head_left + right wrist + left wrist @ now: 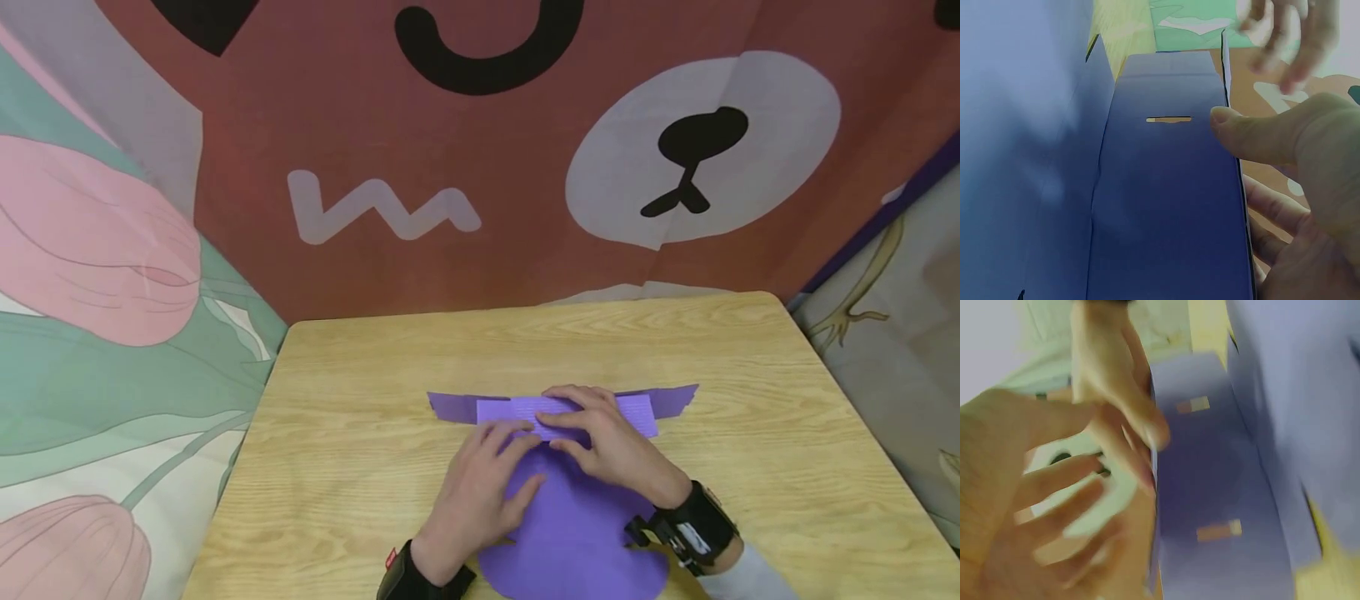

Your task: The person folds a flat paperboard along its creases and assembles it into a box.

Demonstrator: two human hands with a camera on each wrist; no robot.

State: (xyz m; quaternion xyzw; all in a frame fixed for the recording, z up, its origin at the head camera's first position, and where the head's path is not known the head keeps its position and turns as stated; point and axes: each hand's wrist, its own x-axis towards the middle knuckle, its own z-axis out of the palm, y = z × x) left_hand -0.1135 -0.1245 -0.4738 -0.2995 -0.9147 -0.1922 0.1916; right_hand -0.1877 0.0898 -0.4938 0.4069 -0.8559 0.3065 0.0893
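A flat purple cardboard box blank lies in front of me, its far flap folded upward, with a ribbed outer face. My right hand holds this flap by its edge. In the right wrist view the thumb is on the inner side and the fingers are behind. Close to the flap's left part, my left hand has its fingers spread and loosely bent, nothing between them. Its fingers are blurred in the left wrist view. Two narrow slots cut through the flap's inner panel.
Purple side tabs stick out beyond both ends of the flap. Beneath everything is a wood-grain table. A brown cloth with a bear face hangs behind it, and a flowered cloth hangs at the left.
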